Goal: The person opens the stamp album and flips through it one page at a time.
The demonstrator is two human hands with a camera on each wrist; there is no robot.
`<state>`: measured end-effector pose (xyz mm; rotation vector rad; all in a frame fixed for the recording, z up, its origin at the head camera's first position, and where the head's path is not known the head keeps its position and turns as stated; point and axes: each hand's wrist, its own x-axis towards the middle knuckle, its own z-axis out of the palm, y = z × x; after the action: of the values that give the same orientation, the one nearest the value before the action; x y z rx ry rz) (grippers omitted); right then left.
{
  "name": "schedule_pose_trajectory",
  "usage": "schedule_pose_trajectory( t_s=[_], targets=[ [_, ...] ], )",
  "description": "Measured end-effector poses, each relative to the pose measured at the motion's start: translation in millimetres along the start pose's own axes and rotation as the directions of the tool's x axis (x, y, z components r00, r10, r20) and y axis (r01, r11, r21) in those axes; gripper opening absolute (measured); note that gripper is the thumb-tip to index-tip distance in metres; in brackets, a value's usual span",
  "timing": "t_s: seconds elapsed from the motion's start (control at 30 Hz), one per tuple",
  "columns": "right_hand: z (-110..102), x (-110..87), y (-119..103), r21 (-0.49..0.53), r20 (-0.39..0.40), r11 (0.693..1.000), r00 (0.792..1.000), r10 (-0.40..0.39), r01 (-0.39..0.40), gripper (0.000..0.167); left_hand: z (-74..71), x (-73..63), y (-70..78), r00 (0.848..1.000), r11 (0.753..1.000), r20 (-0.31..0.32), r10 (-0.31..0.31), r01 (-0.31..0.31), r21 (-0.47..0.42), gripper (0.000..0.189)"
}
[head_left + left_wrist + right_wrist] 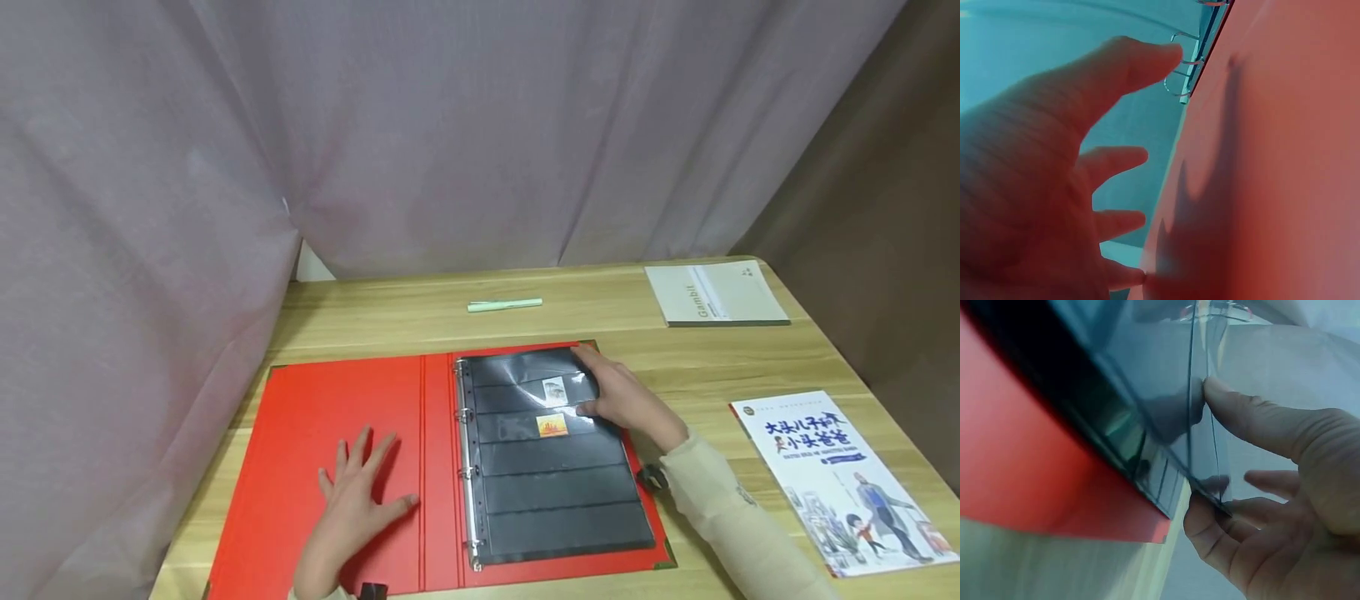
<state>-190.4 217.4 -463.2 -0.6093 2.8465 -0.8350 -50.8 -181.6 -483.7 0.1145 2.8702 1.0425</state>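
Two hands work at a red binder (322,417), which lies open on the table (390,321), its left cover near the table's left edge. The right hand (618,396) has a black page (562,487) by its outer edge, close to the top corner. From the head the hold is only half seen, since the fingers hide what is under the edge; the right wrist view settles it — thumb on the face, index finger curled beneath, a close pinch, with the page's edge raised off the dark layer below.

The left hand (352,504) is spread wide over the left cover and holds nothing. The head view makes it seem laid flat, but the left wrist view shows its palm and thumb clear of the cover, above a long shadow (1210,237); whether the little finger touches, I cannot tell.

Only the head view shows the stamps: a white stamp (554,391) in the page's second pocket from the top, an orange stamp (552,426) in the third. The rings (465,414) run down the page's left side. A pale green pen (505,305) lies near the table's far edge, a notebook (716,293) at the far right corner, a book (847,483) along the right edge.
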Motion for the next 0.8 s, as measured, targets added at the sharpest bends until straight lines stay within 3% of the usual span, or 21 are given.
schedule_pose_trajectory(
  t_s=[0.23,0.53,0.8],
  targets=[
    [-7.3,-12.5,-8.1,0.038,0.014,0.997,0.997,-0.072,0.071,0.092,1.2,-0.7,-0.6,0.998,0.998,0.031,-0.049,0.048,0.027,0.091],
    [-18.7,-29.1,-18.2,0.176,-0.049,0.971,0.987,-0.155,0.162,0.102,2.2,0.4,-2.3,0.999,0.997,0.031,-0.028,0.026,0.071,0.094],
    [-24.8,-34.8,-22.7,0.245,-0.097,0.957,0.986,-0.138,0.158,0.112,4.2,1.8,-3.1,0.999,0.998,0.029,-0.022,0.020,0.062,0.094]
  ],
)
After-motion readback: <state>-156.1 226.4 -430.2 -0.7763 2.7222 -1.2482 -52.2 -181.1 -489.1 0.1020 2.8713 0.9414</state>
